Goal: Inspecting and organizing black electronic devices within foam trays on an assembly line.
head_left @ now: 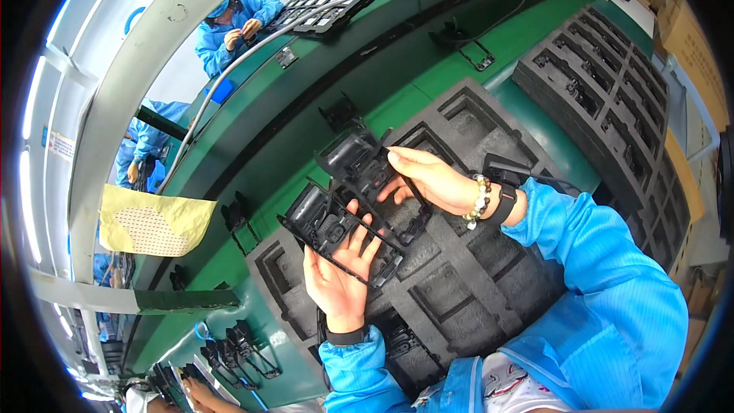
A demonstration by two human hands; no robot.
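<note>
My left hand (342, 279) holds a black plastic frame part (317, 218) from below, fingers spread behind it and the thumb at its side. In my right hand (428, 180) is a second black plastic frame part (359, 159), gripped along its right edge between thumb and fingers. The two parts are close together and tilted, one beside the other; whether they touch I cannot tell. Both are above a dark grey foam tray (447, 291) with recessed compartments. Black parts sit in some of its pockets, partly hidden by my hands and sleeves.
A stack of filled foam trays (569, 76) stands at the right. Several black parts (241, 348) lie on the green bench at lower left, near another person's hand (200, 394). Another black part (466, 50) is on the green belt. Yellow paper (157, 222) hangs on a grey frame; co-workers sit beyond.
</note>
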